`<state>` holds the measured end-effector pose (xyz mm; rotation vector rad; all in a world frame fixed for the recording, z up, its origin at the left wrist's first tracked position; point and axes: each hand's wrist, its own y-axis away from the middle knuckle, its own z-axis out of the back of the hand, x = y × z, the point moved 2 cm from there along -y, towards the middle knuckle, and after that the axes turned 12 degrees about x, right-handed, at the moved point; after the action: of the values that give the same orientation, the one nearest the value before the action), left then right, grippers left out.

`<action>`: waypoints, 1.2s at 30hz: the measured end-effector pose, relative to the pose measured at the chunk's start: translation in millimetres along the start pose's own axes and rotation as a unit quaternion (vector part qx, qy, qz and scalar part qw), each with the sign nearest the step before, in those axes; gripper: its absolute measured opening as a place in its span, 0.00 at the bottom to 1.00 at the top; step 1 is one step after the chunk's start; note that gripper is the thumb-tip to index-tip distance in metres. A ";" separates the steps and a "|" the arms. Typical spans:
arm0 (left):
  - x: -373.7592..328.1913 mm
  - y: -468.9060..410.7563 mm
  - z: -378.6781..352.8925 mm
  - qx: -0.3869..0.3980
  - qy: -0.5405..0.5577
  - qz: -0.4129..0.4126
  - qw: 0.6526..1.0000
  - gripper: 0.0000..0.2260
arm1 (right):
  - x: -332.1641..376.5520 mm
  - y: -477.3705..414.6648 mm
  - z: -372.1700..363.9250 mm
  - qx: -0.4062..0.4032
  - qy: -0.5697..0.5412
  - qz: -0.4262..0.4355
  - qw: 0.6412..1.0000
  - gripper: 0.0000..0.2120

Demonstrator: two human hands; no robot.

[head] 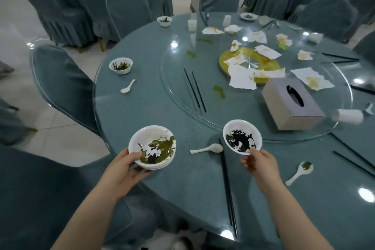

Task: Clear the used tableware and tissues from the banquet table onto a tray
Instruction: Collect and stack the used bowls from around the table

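Bowl stack (152,146): round white bowls, glossy, nested, the top one smeared with green and black residue. It is held at the near left edge of the table (182,199) by the left hand (123,170), thumb hooked over the rim and fingers curled beneath. The right hand (261,163) pinches the rim of a single bowl (242,137), streaked black inside, by the edge of the glass turntable (178,79). Between the two lies a white spoon (209,149), touching slim black chopsticks (227,189) on the smooth teal tabletop. Crumpled, stained tissues (241,79) litter the turntable beside a boxy grey tissue box (292,105).
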<state>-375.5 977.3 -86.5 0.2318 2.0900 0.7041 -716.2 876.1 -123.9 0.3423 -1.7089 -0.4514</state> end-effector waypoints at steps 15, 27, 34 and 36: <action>-9.7 24.0 19.2 -0.036 -0.079 -0.049 0.995 0.16 | 19.8 52.8 -172.5 0.304 0.073 0.007 0.950 0.07; -43.2 98.4 86.3 -0.022 -0.089 -0.128 0.988 0.12 | -10.3 119.2 -274.2 0.403 0.184 0.009 0.897 0.05; -67.3 173.5 160.5 -0.035 -0.067 -0.172 0.982 0.10 | -37.9 200.4 -359.9 0.465 0.204 0.043 0.860 0.12; -73.7 199.1 188.1 -0.050 -0.029 -0.184 0.981 0.11 | -48.1 226.7 -385.8 0.483 0.220 0.057 0.846 0.15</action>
<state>-199.8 1184.9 -5.9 -0.1855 1.9628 0.5678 -323.1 1056.4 0.7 0.9790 -1.3654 0.5994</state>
